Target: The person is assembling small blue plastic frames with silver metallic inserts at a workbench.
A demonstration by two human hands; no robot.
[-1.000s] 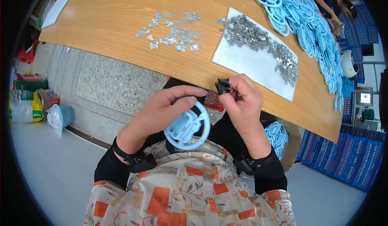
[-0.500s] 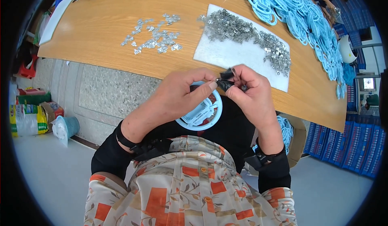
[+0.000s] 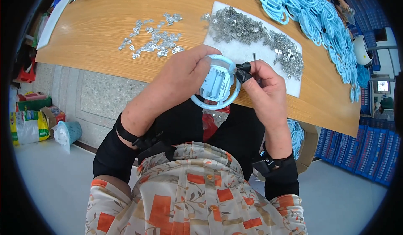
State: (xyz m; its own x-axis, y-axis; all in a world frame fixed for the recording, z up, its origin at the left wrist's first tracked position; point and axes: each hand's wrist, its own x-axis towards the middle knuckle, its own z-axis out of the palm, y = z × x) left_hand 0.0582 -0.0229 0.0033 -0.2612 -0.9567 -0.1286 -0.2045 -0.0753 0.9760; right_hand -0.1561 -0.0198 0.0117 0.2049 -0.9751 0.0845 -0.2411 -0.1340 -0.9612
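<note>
A light-blue plastic steering-wheel-shaped part (image 3: pixel 217 84) is raised at the table's front edge, its box-like centre with slots facing up. My left hand (image 3: pixel 178 73) is closed on its left rim, the fingers partly hidden behind it. At the right rim is my right hand (image 3: pixel 268 88), thumb and forefinger pinched together. Black wrapping (image 3: pixel 243 72) covers those fingertips. A thin dark rod-like tool (image 3: pixel 254 57) sticks up from this hand; its working end is hidden. Whether a small metal piece sits between the fingertips cannot be made out.
Small metal tabs (image 3: pixel 155 41) lie scattered on the wooden table (image 3: pixel 105 29). A white sheet (image 3: pixel 228 50) bears a heap of metal pieces (image 3: pixel 239 25). Many blue wheel parts (image 3: pixel 310 21) are piled at right. Another person's hand (image 3: pixel 345 6) shows at the far right.
My left hand has raised the blue wheel part from over my lap to the table's edge and now grips its rim. My right hand has shifted slightly right, beside the rim.
</note>
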